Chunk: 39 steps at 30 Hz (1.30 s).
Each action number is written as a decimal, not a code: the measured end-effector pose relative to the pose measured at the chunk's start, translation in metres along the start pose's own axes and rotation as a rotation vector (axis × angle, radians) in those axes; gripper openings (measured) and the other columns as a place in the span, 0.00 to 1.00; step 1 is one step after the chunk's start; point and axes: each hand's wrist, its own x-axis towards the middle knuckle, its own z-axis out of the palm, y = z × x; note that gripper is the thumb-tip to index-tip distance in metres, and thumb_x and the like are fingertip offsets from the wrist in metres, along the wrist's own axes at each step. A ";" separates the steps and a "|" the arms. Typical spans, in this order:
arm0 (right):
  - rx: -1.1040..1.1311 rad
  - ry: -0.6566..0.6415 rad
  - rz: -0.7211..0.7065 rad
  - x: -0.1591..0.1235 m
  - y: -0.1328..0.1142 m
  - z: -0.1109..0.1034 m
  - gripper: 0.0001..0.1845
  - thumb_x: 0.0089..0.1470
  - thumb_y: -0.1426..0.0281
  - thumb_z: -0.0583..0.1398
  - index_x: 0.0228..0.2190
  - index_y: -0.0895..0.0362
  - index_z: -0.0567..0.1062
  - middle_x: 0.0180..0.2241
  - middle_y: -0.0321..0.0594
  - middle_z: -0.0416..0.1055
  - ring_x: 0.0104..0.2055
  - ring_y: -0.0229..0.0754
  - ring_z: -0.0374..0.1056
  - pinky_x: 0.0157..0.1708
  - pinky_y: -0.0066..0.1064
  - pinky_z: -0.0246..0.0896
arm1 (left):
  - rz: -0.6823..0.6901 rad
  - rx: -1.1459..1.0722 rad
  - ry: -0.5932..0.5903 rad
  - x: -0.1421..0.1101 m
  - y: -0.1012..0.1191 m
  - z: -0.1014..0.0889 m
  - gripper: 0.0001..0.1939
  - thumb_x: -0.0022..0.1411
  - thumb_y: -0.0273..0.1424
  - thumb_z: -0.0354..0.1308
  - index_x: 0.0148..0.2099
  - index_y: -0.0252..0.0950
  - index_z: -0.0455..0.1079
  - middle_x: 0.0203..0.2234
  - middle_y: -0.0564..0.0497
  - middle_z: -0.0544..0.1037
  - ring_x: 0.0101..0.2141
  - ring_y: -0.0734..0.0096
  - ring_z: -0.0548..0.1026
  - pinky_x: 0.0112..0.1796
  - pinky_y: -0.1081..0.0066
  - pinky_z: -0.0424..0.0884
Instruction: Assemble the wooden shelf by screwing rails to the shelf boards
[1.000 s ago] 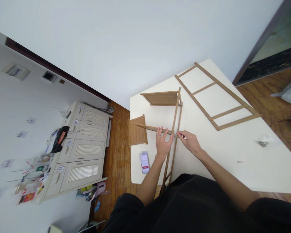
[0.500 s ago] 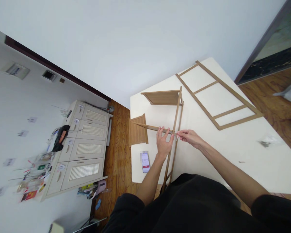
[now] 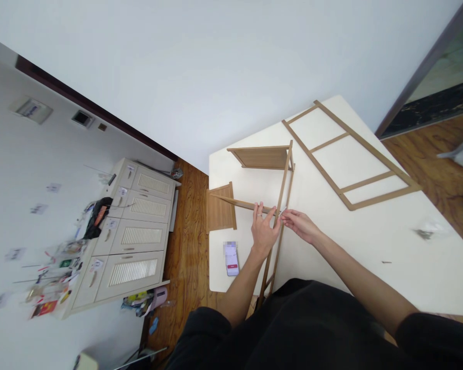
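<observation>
My left hand (image 3: 264, 234), a ring on one finger, grips the end of a wooden shelf board (image 3: 241, 204) where it meets an upright ladder-like wooden frame (image 3: 282, 187). At that joint my right hand (image 3: 299, 225) pinches a small, thin, pale metal tool (image 3: 282, 211) that looks like a hex key. Its tip at the joint is too small to make out. Farther up the same frame, a second wooden shelf board (image 3: 260, 156) is attached. Another slatted wooden board (image 3: 220, 208) lies at the table's left edge, partly behind the held board.
On the white table (image 3: 332, 257) lies a second wooden frame (image 3: 334, 137) at the back right. A phone (image 3: 231, 258) rests left of my left forearm. To the right are a small screw-like piece (image 3: 386, 262) and a clear bag of hardware (image 3: 424, 234). A cabinet (image 3: 139, 236) stands at left.
The pale tool has turned at the joint, from pointing downward to slanting up to the right. My right fingers have shifted with it, while my left hand keeps its place on the board.
</observation>
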 end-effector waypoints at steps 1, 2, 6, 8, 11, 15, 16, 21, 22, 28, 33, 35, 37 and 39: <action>-0.069 0.023 -0.067 -0.003 0.002 -0.001 0.06 0.53 0.68 0.63 0.32 0.57 0.75 0.28 0.42 0.77 0.28 0.37 0.72 0.31 0.29 0.74 | -0.010 0.003 0.004 0.000 0.000 0.001 0.19 0.65 0.36 0.59 0.58 0.46 0.72 0.66 0.47 0.61 0.68 0.53 0.55 0.59 0.52 0.70; -0.156 0.055 -0.150 -0.007 0.005 -0.002 0.08 0.54 0.65 0.62 0.36 0.56 0.74 0.29 0.42 0.77 0.29 0.39 0.73 0.31 0.31 0.74 | -0.016 0.008 0.010 0.000 0.001 0.001 0.19 0.65 0.36 0.60 0.58 0.46 0.72 0.66 0.47 0.61 0.67 0.54 0.55 0.59 0.54 0.70; -0.688 0.195 -0.644 -0.016 0.008 -0.009 0.19 0.61 0.61 0.57 0.51 0.54 0.72 0.40 0.46 0.76 0.38 0.45 0.74 0.40 0.41 0.74 | -0.024 0.028 0.039 0.000 0.004 0.001 0.18 0.65 0.35 0.60 0.57 0.46 0.73 0.65 0.48 0.62 0.67 0.57 0.57 0.59 0.58 0.70; -0.975 0.203 -0.879 -0.014 0.005 -0.012 0.19 0.63 0.61 0.54 0.52 0.53 0.73 0.45 0.50 0.74 0.45 0.49 0.72 0.47 0.44 0.71 | -0.030 0.036 0.030 0.000 0.005 -0.001 0.18 0.65 0.36 0.60 0.57 0.46 0.73 0.65 0.48 0.62 0.67 0.57 0.57 0.58 0.57 0.70; -1.258 0.141 -1.046 -0.006 -0.004 -0.015 0.16 0.65 0.63 0.53 0.46 0.55 0.76 0.45 0.51 0.75 0.48 0.51 0.71 0.48 0.44 0.69 | -0.037 0.048 0.009 0.000 0.006 -0.003 0.19 0.64 0.35 0.60 0.57 0.47 0.73 0.65 0.48 0.62 0.67 0.56 0.57 0.58 0.57 0.71; -1.422 0.031 -1.041 0.002 -0.015 -0.021 0.18 0.67 0.63 0.50 0.40 0.56 0.77 0.36 0.49 0.77 0.40 0.50 0.72 0.41 0.41 0.69 | -0.021 0.061 0.001 0.001 0.003 -0.004 0.19 0.66 0.36 0.59 0.58 0.47 0.72 0.65 0.48 0.62 0.67 0.56 0.57 0.58 0.56 0.70; -1.421 0.013 -1.023 0.001 -0.016 -0.024 0.19 0.67 0.63 0.49 0.40 0.56 0.78 0.34 0.48 0.77 0.39 0.49 0.72 0.40 0.40 0.68 | -0.013 0.063 0.000 0.001 0.002 -0.004 0.19 0.66 0.36 0.58 0.58 0.47 0.72 0.65 0.48 0.62 0.67 0.57 0.56 0.58 0.56 0.70; -1.152 0.022 -0.841 -0.012 -0.017 -0.035 0.21 0.66 0.60 0.50 0.49 0.56 0.77 0.33 0.45 0.77 0.33 0.45 0.72 0.37 0.37 0.69 | 0.015 0.052 0.012 0.000 -0.001 -0.003 0.19 0.67 0.37 0.57 0.59 0.47 0.71 0.65 0.48 0.62 0.67 0.57 0.56 0.59 0.57 0.69; -1.086 0.034 -0.780 -0.015 -0.016 -0.035 0.21 0.65 0.59 0.51 0.49 0.55 0.77 0.32 0.43 0.77 0.31 0.44 0.72 0.35 0.36 0.69 | 0.017 0.050 0.020 0.000 -0.001 -0.002 0.19 0.67 0.37 0.57 0.60 0.47 0.71 0.66 0.48 0.62 0.67 0.57 0.56 0.60 0.57 0.69; -0.814 0.085 -0.543 -0.017 -0.012 -0.024 0.21 0.61 0.53 0.54 0.38 0.55 0.78 0.27 0.40 0.78 0.26 0.42 0.71 0.30 0.34 0.67 | 0.026 0.064 0.037 -0.002 0.000 0.000 0.20 0.66 0.36 0.58 0.60 0.47 0.71 0.66 0.48 0.62 0.67 0.58 0.57 0.60 0.58 0.68; -0.758 0.120 -0.530 -0.013 -0.010 -0.013 0.19 0.58 0.53 0.56 0.34 0.55 0.77 0.27 0.40 0.78 0.28 0.42 0.73 0.32 0.34 0.67 | 0.031 0.079 0.044 -0.001 -0.002 0.001 0.20 0.66 0.35 0.58 0.60 0.47 0.71 0.66 0.48 0.61 0.67 0.58 0.56 0.61 0.57 0.67; -0.753 0.134 -0.526 -0.013 -0.009 -0.010 0.19 0.58 0.53 0.56 0.33 0.55 0.76 0.27 0.40 0.78 0.28 0.42 0.73 0.32 0.34 0.68 | 0.038 0.078 0.046 -0.001 -0.002 0.001 0.20 0.66 0.35 0.58 0.59 0.47 0.71 0.66 0.47 0.62 0.67 0.57 0.56 0.61 0.57 0.67; -0.756 0.157 -0.521 -0.015 -0.007 -0.007 0.18 0.58 0.54 0.56 0.33 0.55 0.76 0.27 0.40 0.78 0.28 0.43 0.73 0.32 0.34 0.68 | 0.046 0.080 0.046 0.000 -0.001 0.000 0.19 0.66 0.36 0.58 0.59 0.46 0.71 0.65 0.47 0.62 0.67 0.57 0.57 0.61 0.56 0.67; -0.786 0.187 -0.532 -0.017 -0.007 -0.005 0.18 0.58 0.54 0.55 0.32 0.54 0.75 0.27 0.41 0.78 0.28 0.43 0.73 0.33 0.35 0.68 | 0.058 0.087 0.039 -0.001 0.000 -0.001 0.18 0.67 0.35 0.57 0.59 0.45 0.72 0.65 0.47 0.63 0.67 0.56 0.57 0.61 0.54 0.66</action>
